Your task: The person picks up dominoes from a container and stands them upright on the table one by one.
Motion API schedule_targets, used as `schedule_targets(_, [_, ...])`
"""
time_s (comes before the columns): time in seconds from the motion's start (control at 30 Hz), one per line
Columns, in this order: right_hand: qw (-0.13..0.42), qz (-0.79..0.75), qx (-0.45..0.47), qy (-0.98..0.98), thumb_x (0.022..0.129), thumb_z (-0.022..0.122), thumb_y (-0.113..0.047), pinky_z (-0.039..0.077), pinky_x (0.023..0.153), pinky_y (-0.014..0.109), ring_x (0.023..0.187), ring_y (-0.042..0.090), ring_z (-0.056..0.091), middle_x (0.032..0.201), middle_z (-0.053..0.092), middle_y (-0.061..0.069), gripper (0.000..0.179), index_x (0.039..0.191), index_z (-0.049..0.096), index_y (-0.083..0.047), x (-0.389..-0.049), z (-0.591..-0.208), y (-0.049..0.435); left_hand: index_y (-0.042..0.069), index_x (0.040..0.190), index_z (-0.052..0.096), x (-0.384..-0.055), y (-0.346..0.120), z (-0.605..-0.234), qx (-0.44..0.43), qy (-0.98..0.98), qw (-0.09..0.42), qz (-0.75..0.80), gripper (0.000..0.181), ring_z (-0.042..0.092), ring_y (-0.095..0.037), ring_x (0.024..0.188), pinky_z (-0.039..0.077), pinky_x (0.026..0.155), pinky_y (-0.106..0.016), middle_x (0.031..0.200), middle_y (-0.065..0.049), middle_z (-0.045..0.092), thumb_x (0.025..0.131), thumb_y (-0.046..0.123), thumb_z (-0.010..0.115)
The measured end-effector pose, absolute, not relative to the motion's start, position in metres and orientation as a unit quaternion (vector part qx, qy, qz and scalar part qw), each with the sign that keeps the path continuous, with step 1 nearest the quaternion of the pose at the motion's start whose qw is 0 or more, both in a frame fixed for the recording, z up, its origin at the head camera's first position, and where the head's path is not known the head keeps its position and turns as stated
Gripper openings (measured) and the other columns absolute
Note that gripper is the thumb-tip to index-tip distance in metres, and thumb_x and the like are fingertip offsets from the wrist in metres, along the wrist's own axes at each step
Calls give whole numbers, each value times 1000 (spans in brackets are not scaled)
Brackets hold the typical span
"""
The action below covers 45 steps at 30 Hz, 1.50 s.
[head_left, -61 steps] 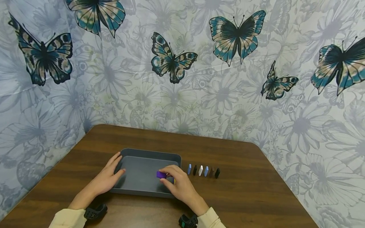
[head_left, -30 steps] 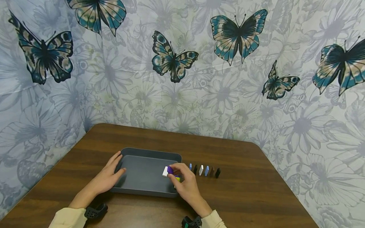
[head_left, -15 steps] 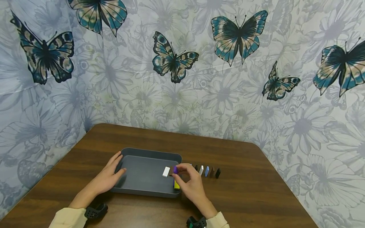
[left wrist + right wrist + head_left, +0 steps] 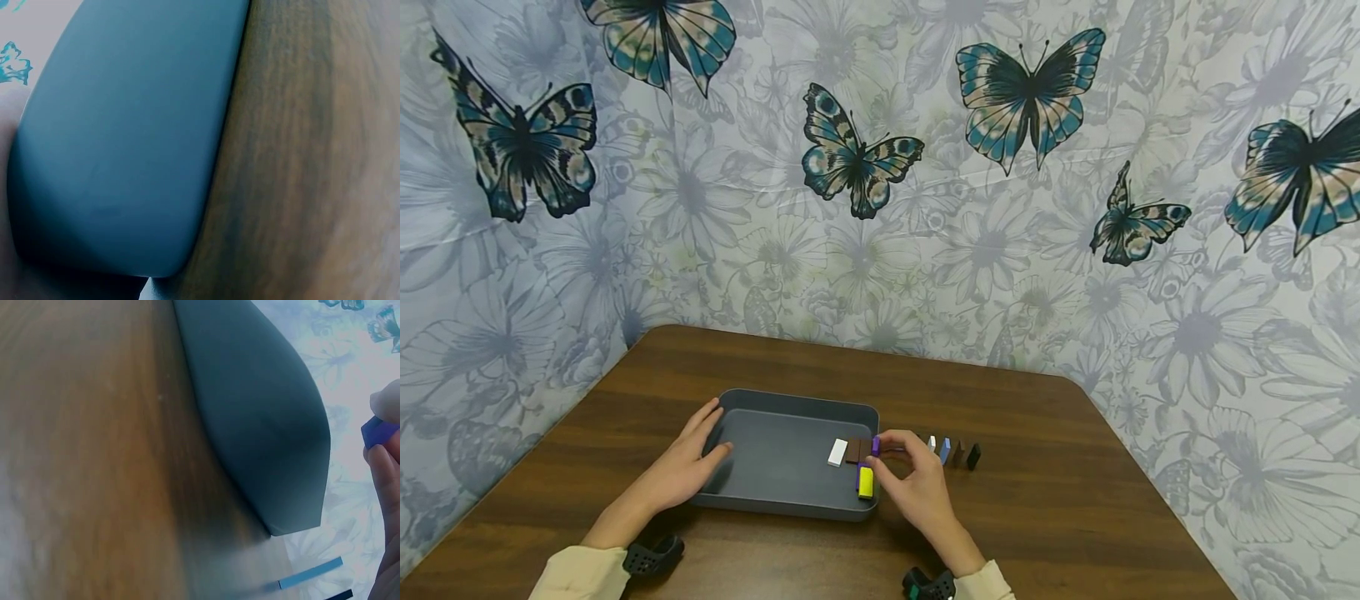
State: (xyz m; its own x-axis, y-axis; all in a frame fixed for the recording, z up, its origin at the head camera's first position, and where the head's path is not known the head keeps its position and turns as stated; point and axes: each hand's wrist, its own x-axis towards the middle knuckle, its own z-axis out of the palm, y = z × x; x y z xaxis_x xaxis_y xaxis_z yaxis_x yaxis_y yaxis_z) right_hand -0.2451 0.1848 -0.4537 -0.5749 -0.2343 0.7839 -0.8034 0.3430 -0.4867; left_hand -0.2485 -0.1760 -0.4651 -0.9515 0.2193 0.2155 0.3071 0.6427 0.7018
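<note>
Much nearer the right end of the tray [image 4: 775, 458] than the left, pinching the purple block [image 4: 876, 447] at the leftward-pointing fingertips of the right hand [image 4: 921, 483], with the left hand [image 4: 687, 468] straight-fingered opposite.

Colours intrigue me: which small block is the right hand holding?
The small purple block pinched in the right hand; other visible blocks sit in the grey rectangular tray or on the brown table.

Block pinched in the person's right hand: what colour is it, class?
The block is purple, clearest in the right wrist view.
</note>
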Motion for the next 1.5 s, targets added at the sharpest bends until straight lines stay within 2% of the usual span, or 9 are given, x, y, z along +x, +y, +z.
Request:
schedule_targets(0.17, [302, 463, 346, -758, 75, 80, 19, 62, 71, 50, 82, 33, 74, 96, 71, 19, 34, 104, 66, 8, -233, -437, 186, -15, 157, 22, -249, -176, -465, -146, -904, 55, -399, 75, 17, -56, 150, 27, 111, -74, 168, -29, 8, 106, 28, 57])
schedule_targets(0.43, [282, 475, 325, -768, 79, 78, 16, 62, 73, 49, 84, 34, 73, 99, 71, 20, 31, 106, 65, 7, -230, -433, 196, -15, 157, 23, -250, -177, -465, -148, -902, 56, -401, 74, 17, -57, 150, 28, 111, -74, 168, -29, 9, 106, 27, 57])
schedule_targets(0.8, [254, 471, 328, -778, 81, 78, 15, 63, 73, 40, 84, 35, 72, 101, 70, 25, 31, 108, 65, 9, -229, -435, 208, -15, 157, 21, -252, -178, -466, -146, -903, 53, -401, 75, 15, -56, 151, 25, 112, -75, 169, -29, 7, 107, 28, 56])
schedule_targets(0.93, [243, 469, 313, -789, 81, 79, 14, 63, 74, 39, 84, 33, 72, 99, 70, 22, 29, 106, 65, 9, -228, -434, 210, -15, 157, 22, -252, -177, -467, -146, -903, 55, -399, 75, 16, -56, 151, 26, 112, -74, 168, -29, 8, 107, 28, 57])
schedule_targets(1.2, [216, 458, 286, -813, 82, 82, 8, 63, 75, 38, 87, 32, 74, 101, 72, 11, 30, 109, 69, 1, -252, -465, 225, -15, 157, 22, -251, -178, -465, -147, -904, 56, -398, 74, 16, -56, 150, 27, 111, -74, 168, -29, 8, 107, 27, 57])
schedule_targets(1.33, [191, 453, 281, -824, 84, 83, 0, 63, 76, 32, 89, 25, 75, 103, 73, 3, 31, 111, 69, -6, -253, -466, 229, -15, 156, 23, -250, -177, -466, -149, -904, 58, -396, 74, 18, -56, 150, 28, 111, -74, 168, -29, 9, 106, 27, 57])
schedule_targets(1.5, [164, 428, 283, -842, 86, 83, -3, 61, 78, 27, 91, 17, 73, 102, 73, 1, 32, 114, 68, -4, -255, -467, 233, -15, 156, 24, -250, -177, -466, -148, -905, 61, -395, 73, 19, -56, 150, 28, 111, -73, 168, -29, 10, 106, 27, 58])
